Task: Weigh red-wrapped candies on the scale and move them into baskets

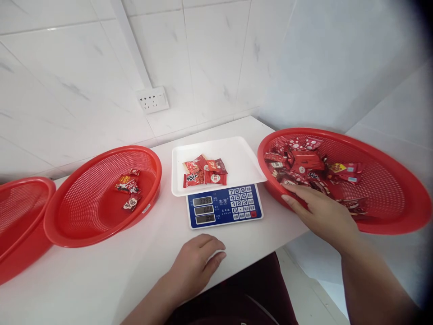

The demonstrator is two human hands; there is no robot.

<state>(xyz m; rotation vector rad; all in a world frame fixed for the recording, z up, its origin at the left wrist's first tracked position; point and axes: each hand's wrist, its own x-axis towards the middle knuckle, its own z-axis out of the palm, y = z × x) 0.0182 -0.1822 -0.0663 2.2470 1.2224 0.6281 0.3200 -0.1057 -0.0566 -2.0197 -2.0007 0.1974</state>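
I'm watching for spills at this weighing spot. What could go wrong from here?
1. The big red basket seems to overhang the table edge. The right hand leaning over its near rim could tip it and spill its packets.
2. The white tray reaches past the scale toward that basket. A knock could shift it and spoil the reading.
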